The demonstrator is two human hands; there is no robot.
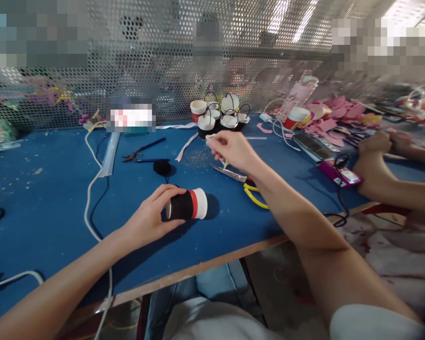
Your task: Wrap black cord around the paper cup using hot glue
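Note:
My left hand (159, 212) is wrapped round a paper cup (182, 205) that lies on its side, covered in black with a red band and a white end. Just above this hand sits a black ball of yarn (162, 166). My right hand (230, 146) is closed in a pinch, with a small whitish piece (210, 139) at the fingertips; its exact kind is unclear. Below that hand, scissors (230, 174) with yellow handles lie on the blue table. Several white-rimmed cups (207, 123) with thin black loop handles stand just beyond it.
Pliers (141, 151) and white strips (187, 146) lie on the table (56, 189). A white cable (88, 198) crosses the left side. On the right are a phone (313, 147), a purple box (340, 174), pink pieces (335, 115) and another person's arm (393, 182).

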